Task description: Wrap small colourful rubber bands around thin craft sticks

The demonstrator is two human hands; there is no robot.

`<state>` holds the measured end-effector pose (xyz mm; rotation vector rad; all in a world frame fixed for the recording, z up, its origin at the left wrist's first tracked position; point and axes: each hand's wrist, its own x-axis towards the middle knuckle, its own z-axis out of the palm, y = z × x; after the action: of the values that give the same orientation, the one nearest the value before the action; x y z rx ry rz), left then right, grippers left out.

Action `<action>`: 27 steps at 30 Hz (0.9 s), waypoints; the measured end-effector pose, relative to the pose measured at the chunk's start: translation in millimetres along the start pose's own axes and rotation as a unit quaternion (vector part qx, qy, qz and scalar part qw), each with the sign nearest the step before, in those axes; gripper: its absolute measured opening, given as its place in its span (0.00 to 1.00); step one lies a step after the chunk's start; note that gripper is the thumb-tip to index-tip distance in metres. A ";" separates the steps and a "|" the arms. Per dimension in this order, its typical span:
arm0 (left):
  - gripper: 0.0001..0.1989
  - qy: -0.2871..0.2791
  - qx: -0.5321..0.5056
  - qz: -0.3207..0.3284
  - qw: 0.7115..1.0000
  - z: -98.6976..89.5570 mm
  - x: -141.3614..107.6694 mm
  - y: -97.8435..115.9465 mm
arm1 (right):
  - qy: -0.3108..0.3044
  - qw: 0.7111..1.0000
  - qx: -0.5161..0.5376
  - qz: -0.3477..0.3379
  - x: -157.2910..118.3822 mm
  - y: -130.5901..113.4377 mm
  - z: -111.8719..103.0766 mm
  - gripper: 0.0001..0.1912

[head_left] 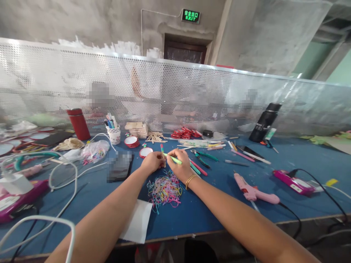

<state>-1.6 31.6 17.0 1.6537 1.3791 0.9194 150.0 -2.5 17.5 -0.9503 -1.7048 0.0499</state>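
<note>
My left hand (155,162) is closed around a small wooden craft stick (162,150) held upright, its top end coloured red and green. In my right hand (179,166) is a light green marker pen (174,159), its tip side by the stick. Just below both hands lies a tangled pile of colourful thin strings or bands (166,188). To the right of my right hand rest a pink-red pen (199,168) and green-handled pliers (204,157). Behind my left hand is a round white disc with a red rim (145,152).
A pink glue gun (255,191) and purple power strip (293,182) lie right. A phone (120,166), white cables and a red flask (78,124) are left. Wooden sticks (156,137), a pen cup (113,134) and a black bottle (264,122) stand along the perforated metal screen (153,73).
</note>
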 end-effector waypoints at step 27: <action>0.02 -0.002 -0.002 -0.005 1.000 -1.7 2.2 -3.2 | -0.018 0.997 -0.048 -0.058 -2.6 12.3 5.4 0.07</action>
<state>-4.1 34.4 14.9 1.6438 1.3808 0.9114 152.5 6.5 7.5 -0.9228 -1.8056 -0.0928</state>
